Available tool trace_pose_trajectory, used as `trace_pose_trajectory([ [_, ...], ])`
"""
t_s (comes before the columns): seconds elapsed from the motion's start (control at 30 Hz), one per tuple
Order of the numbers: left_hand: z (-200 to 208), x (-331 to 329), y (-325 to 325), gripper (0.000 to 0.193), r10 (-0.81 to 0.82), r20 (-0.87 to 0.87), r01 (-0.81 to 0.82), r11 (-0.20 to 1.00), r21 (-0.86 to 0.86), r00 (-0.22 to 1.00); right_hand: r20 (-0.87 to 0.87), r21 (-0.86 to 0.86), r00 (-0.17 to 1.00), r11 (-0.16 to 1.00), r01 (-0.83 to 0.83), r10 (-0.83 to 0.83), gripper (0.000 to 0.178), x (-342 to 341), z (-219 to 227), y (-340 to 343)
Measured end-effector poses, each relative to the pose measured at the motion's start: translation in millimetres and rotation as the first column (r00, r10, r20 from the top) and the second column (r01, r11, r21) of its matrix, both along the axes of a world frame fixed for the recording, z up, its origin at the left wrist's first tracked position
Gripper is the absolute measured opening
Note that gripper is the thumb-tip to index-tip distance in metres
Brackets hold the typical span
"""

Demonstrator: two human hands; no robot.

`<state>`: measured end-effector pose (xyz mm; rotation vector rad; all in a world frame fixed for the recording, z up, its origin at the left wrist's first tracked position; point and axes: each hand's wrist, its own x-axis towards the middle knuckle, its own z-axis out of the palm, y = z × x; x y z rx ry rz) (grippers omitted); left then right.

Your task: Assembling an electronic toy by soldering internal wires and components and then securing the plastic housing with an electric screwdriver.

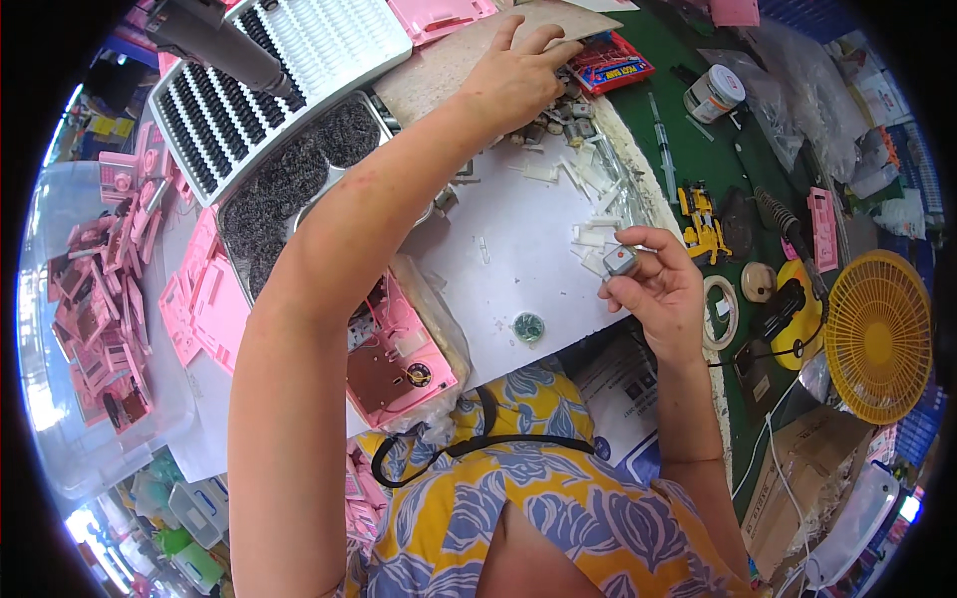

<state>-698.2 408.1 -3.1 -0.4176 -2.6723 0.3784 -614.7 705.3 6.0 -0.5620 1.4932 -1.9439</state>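
Right hand [666, 287] pinches grey motor [619, 261] (dotted face up, long axis unclear); left hand [513, 85] over board [427, 88], fingers apart.

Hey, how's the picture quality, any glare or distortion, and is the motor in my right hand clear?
In the head view, fisheye distortion curves the clear tub near the left rim; in the head view, bluish-white glare edges that side and the corners go black; in the head view, the motor in your right hand looks reasonably clear, its finest details too small to tell.
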Motion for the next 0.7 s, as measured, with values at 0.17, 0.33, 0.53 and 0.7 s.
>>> trace_pose_trajectory([
  [0.17,0,-4,-3,0.023,-0.023,-0.033,0.021,0.999,-0.045,0.999,-0.022,-0.017,1.0,1.0,0.005,-0.006,0.045,-3,2,2],
  [0.33,17,20,0,0.014,-0.005,-0.176,0.051,0.966,0.254,0.984,-0.007,-0.083,0.999,0.996,0.045,-0.045,0.048,-3,-3,-2],
  [0.53,38,144,25,0.017,-0.113,0.227,-0.24,-0.121,0.963,0.967,0.029,-0.133,0.999,0.99,0.044,-0.041,0.056,4,1,-25],
  [0.7,34,225,46,0.022,-0.186,0.23,-0.294,-0.526,0.798,0.955,-0.029,-0.174,1.0,0.985,-0.009,0.004,0.059,31,9,-72],
])
